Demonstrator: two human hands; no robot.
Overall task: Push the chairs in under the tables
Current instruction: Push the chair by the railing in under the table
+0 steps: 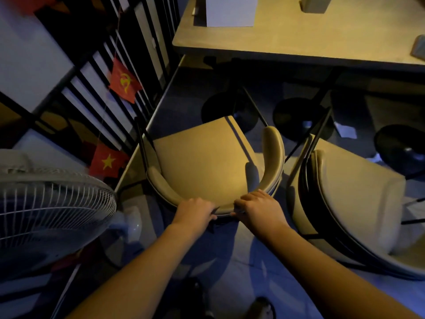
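Observation:
A tan padded chair [202,157] with a curved backrest and black metal frame stands in front of me, its seat facing a light wooden table [299,40]. My left hand [195,211] and my right hand [259,209] both grip the top of the chair's backrest, side by side. The seat's front edge lies short of the table's near edge. A second tan chair [358,199] stands to the right, also out from the table.
A white floor fan [53,210] stands close at the left. A black railing [110,72] with red flags [124,81] runs along the left. Black round table bases [230,109] sit on the floor under the table. A white box [230,12] rests on the tabletop.

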